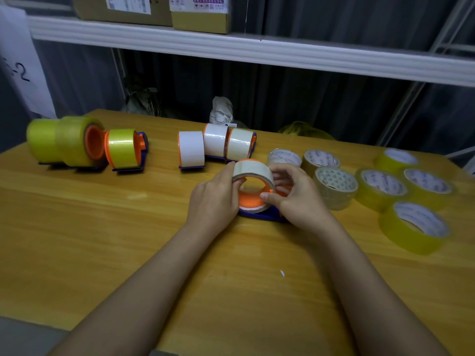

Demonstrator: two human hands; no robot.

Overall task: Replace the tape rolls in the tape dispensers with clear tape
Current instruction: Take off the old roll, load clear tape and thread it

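At the centre of the frame, a whitish roll of packing tape (253,173) is held over the orange hub (250,197) of a blue plastic tape dispenser (267,214) lying on the yellow wooden worktop (128,227). The left hand (216,196) is curled round the roll's left side, with one fingertip hooked inside the core. The right hand (295,196) is closed on its right side, the thumb pressed to the near rim; how its other fingers lie behind the roll cannot be told.

Whether the roll is being pulled off or seated cannot be judged from this view. The roll is judged light and rigid, its glossy outer face likely slippery; a firmer hold would be had at the rims and through the core than on the wound face.

Loose rolls of clear and yellowish tape (380,186) are laid out at the right of the frame, just beside the hands. Three white-loaded dispensers (216,145) stand above centre, and yellow-loaded dispensers (123,147) at the upper left. Cardboard boxes (200,14) are seen on a white shelf (257,47) along the top.
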